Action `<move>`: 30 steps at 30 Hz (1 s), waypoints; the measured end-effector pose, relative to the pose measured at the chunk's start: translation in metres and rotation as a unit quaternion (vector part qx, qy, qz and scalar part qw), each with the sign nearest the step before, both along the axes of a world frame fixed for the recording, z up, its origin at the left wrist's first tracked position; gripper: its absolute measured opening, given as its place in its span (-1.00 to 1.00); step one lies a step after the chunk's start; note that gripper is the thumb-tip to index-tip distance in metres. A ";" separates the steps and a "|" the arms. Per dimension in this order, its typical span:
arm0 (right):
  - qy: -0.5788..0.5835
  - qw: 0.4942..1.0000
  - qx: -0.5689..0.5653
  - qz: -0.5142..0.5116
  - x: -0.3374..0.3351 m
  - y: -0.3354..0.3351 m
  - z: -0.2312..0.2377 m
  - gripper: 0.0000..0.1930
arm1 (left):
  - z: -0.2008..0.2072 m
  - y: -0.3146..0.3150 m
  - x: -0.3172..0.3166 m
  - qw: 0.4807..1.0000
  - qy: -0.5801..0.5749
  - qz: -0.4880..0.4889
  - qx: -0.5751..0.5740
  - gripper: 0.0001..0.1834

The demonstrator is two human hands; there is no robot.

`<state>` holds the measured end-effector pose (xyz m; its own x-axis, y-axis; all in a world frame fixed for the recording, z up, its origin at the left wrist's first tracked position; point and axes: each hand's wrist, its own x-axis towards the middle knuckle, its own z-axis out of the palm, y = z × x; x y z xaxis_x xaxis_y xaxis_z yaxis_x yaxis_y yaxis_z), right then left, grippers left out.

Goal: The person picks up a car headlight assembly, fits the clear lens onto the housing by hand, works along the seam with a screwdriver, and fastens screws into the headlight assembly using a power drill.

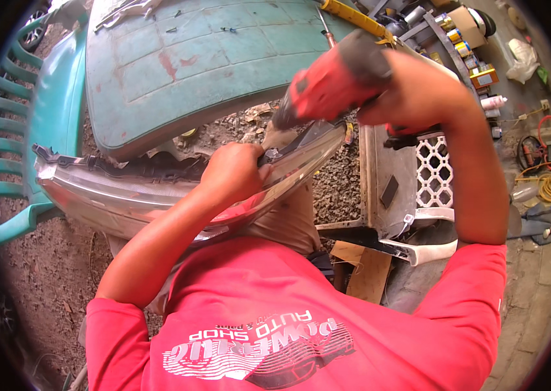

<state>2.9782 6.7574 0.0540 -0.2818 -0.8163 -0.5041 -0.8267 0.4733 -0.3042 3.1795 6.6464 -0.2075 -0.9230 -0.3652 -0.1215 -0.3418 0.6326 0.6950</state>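
Left hand: the left hand (235, 171), at the middle of the frame, is curled shut over the upper edge of the headlight housing (158, 195), fingers folded over the rim and out of sight behind it.
Headlight housing: it runs from the left of the frame to the centre, tilted, resting against the person's lap; clear curved lens below, black plastic back along the top.
Handling: it looks light but bulky; the lens is likely slick and easy to scratch, and the black mounting tabs seem brittle, so the stiff rear rim where the hand sits is the safer hold.
Drill: a red cordless drill (331, 85) sits at upper centre, its nose pointing down-left onto the housing's right end.
Right hand: the right hand (412, 98), upper right, is wrapped tight around the drill's grip.
Surroundings: a green plastic chair (8, 163) at far left, a worn green table (177, 65) above, gravel floor below.
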 end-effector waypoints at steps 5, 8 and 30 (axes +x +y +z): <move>0.026 0.979 -0.150 -0.134 -0.027 0.052 0.019 -0.66 | 0.015 -0.006 -0.009 0.996 -0.040 0.026 0.074 -0.58; 0.048 0.960 -0.217 -0.171 -0.026 0.083 0.003 -0.63 | 0.020 -0.011 -0.018 0.990 -0.097 0.025 0.104 -0.58; -0.182 0.848 -0.305 -0.392 -0.021 0.201 -0.126 -0.51 | 0.018 -0.045 -0.026 0.962 -0.150 -0.090 0.212 -0.55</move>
